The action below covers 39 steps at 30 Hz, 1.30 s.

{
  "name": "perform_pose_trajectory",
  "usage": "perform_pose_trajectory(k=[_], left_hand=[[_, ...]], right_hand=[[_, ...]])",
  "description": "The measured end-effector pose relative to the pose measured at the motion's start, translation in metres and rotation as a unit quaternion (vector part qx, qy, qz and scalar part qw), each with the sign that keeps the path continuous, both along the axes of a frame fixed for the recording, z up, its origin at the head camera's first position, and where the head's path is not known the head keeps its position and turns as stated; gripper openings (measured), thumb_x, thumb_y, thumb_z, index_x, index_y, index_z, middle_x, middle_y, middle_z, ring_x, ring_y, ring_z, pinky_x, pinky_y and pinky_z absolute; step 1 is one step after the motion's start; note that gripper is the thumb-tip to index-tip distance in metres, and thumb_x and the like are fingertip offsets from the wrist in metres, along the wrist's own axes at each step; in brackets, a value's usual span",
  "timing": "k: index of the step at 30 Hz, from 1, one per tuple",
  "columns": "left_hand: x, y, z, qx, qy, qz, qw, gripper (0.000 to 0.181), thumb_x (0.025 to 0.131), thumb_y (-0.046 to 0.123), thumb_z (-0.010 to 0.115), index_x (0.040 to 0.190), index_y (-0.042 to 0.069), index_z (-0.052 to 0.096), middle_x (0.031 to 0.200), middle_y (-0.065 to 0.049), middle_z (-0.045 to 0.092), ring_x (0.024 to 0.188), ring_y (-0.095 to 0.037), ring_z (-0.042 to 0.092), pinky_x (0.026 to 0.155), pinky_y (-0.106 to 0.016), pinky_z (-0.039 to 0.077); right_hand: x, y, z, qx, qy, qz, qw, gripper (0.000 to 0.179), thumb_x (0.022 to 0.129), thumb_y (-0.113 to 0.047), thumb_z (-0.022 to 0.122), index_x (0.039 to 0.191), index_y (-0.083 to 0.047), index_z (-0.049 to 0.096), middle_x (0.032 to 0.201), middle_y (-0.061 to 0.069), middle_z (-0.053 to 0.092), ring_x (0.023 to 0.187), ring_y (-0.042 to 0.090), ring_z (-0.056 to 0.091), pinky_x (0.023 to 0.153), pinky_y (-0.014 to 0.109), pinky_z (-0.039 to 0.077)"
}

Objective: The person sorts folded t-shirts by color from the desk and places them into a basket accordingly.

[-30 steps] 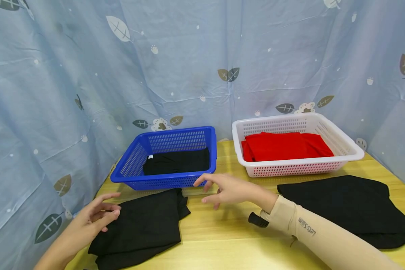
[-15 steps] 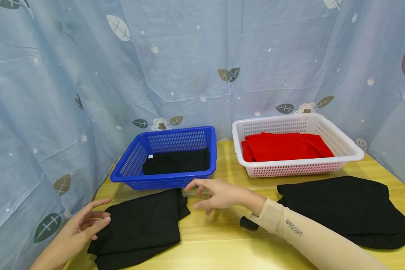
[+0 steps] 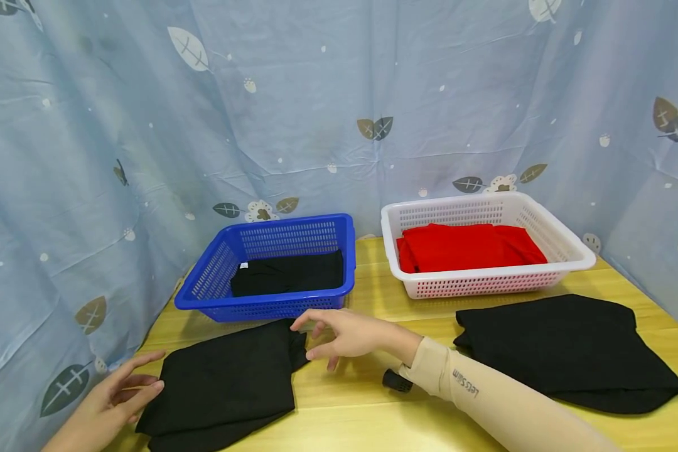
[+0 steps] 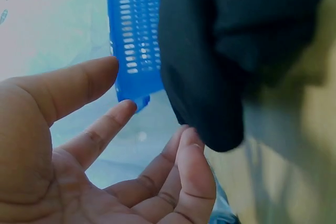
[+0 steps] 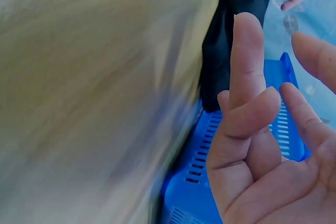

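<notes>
A folded black garment (image 3: 226,376) lies at the front left of the table. My left hand (image 3: 115,398) is at its left edge, fingers loosely bent and apart from the thumb, with nothing gripped. In the left wrist view, the fingertips (image 4: 191,137) come right at the corner of the black cloth (image 4: 199,66). Over the garment's right edge hovers my right hand (image 3: 347,336), its fingers spread and relaxed. The right wrist view shows that palm (image 5: 273,182) holding nothing, with the black cloth (image 5: 212,72) beyond the fingers.
Behind the garment stands a blue basket (image 3: 265,301) with folded black cloth (image 3: 288,274) inside. To its right, a white basket (image 3: 486,276) holds folded red cloth (image 3: 463,248). Another black garment (image 3: 559,351) lies at the right of the table. A patterned curtain (image 3: 294,94) hangs behind.
Both hands have moved left and slightly down, the right one from beside the garment to its right edge. The view has shifted a little. The garments and baskets stay put.
</notes>
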<state>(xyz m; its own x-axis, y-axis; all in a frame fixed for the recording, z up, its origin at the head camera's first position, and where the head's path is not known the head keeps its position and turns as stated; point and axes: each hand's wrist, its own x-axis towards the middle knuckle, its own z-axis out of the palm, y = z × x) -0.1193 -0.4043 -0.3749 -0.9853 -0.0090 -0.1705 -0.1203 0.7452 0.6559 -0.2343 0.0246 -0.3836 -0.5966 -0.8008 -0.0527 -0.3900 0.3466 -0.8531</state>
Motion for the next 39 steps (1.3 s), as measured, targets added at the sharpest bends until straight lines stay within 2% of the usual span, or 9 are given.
perform_pose_trajectory(k=[6, 9, 12, 18, 24, 26, 32, 35, 39], left_hand=[[-0.001, -0.007, -0.008, 0.003, -0.031, 0.010, 0.9995, 0.072, 0.114, 0.032, 0.055, 0.168, -0.002, 0.021, 0.140, -0.029, 0.063, 0.084, -0.004, 0.061, 0.066, -0.031, 0.052], [-0.001, -0.010, -0.013, 0.020, -0.052, 0.010, 0.9984, 0.072, 0.113, 0.033, 0.056, 0.168, 0.003, 0.021, 0.120, -0.020, 0.069, 0.075, -0.006, 0.059, 0.065, -0.031, 0.051], [0.000, -0.012, -0.015, 0.030, -0.067, 0.015, 0.9972, 0.071, 0.113, 0.035, 0.057, 0.169, 0.008, 0.021, 0.117, -0.010, 0.071, 0.075, -0.010, 0.060, 0.065, -0.031, 0.050], [-0.002, -0.007, -0.016, 0.022, -0.073, 0.021, 0.9969, 0.076, 0.113, 0.038, 0.057, 0.169, 0.005, 0.018, 0.134, -0.026, 0.070, 0.106, -0.022, 0.073, 0.070, -0.034, 0.053], [-0.002, -0.005, -0.017, 0.042, -0.076, 0.012, 0.9961, 0.077, 0.112, 0.034, 0.059, 0.169, 0.007, 0.015, 0.128, -0.019, 0.074, 0.103, -0.021, 0.075, 0.074, -0.034, 0.057], [-0.002, -0.005, -0.018, 0.047, -0.073, 0.004, 0.9962, 0.076, 0.112, 0.033, 0.059, 0.169, 0.009, 0.015, 0.135, -0.026, 0.068, 0.105, -0.022, 0.075, 0.077, -0.034, 0.058], [-0.002, -0.003, -0.018, 0.049, -0.057, -0.027, 0.9968, 0.074, 0.112, 0.030, 0.059, 0.170, 0.008, 0.018, 0.167, -0.041, 0.022, 0.123, -0.044, 0.070, 0.089, -0.043, 0.062], [-0.003, -0.002, -0.020, 0.063, -0.051, -0.044, 0.9957, 0.072, 0.113, 0.028, 0.058, 0.171, 0.011, 0.020, 0.163, -0.040, 0.033, 0.118, -0.035, 0.073, 0.087, -0.039, 0.063], [-0.004, 0.000, -0.024, 0.086, -0.027, -0.102, 0.9907, 0.068, 0.113, 0.020, 0.057, 0.170, 0.010, 0.022, 0.159, -0.039, 0.042, 0.110, -0.002, 0.073, 0.084, -0.030, 0.063]], right_hand=[[0.000, -0.009, -0.004, 0.001, -0.017, 0.004, 0.9998, 0.051, 0.103, -0.022, 0.074, 0.151, -0.024, 0.056, 0.126, 0.012, 0.068, 0.072, 0.023, 0.080, 0.069, 0.034, 0.063], [-0.002, -0.013, -0.007, 0.007, -0.017, 0.003, 0.9998, 0.051, 0.103, -0.023, 0.075, 0.150, -0.026, 0.057, 0.131, 0.012, 0.067, 0.070, 0.021, 0.080, 0.071, 0.030, 0.062], [-0.002, -0.019, -0.009, 0.014, -0.013, 0.002, 0.9998, 0.050, 0.102, -0.024, 0.076, 0.149, -0.029, 0.058, 0.139, 0.015, 0.064, 0.069, 0.019, 0.079, 0.074, 0.026, 0.061], [-0.003, -0.025, -0.010, 0.022, -0.002, -0.010, 0.9997, 0.051, 0.102, -0.025, 0.076, 0.150, -0.029, 0.057, 0.141, 0.018, 0.062, 0.067, 0.017, 0.079, 0.066, 0.028, 0.061], [-0.007, -0.027, -0.011, 0.020, 0.002, -0.039, 0.9990, 0.052, 0.103, -0.025, 0.076, 0.150, -0.030, 0.057, 0.137, 0.017, 0.062, 0.067, 0.017, 0.079, 0.062, 0.027, 0.058], [-0.008, -0.028, -0.012, 0.015, -0.011, -0.038, 0.9991, 0.053, 0.102, -0.025, 0.076, 0.151, -0.032, 0.057, 0.132, 0.015, 0.062, 0.068, 0.019, 0.079, 0.061, 0.029, 0.058], [-0.006, -0.036, -0.012, 0.012, -0.033, -0.018, 0.9992, 0.056, 0.102, -0.026, 0.077, 0.152, -0.036, 0.055, 0.136, 0.015, 0.060, 0.069, 0.020, 0.080, 0.065, 0.033, 0.062], [-0.004, -0.040, -0.011, 0.013, -0.033, -0.007, 0.9993, 0.056, 0.102, -0.028, 0.077, 0.153, -0.038, 0.054, 0.153, 0.017, 0.053, 0.070, 0.019, 0.080, 0.076, 0.028, 0.062], [-0.003, -0.043, -0.011, 0.007, -0.049, 0.014, 0.9987, 0.057, 0.102, -0.026, 0.077, 0.153, -0.036, 0.054, 0.169, 0.016, 0.039, 0.071, 0.019, 0.080, 0.085, 0.022, 0.060]])
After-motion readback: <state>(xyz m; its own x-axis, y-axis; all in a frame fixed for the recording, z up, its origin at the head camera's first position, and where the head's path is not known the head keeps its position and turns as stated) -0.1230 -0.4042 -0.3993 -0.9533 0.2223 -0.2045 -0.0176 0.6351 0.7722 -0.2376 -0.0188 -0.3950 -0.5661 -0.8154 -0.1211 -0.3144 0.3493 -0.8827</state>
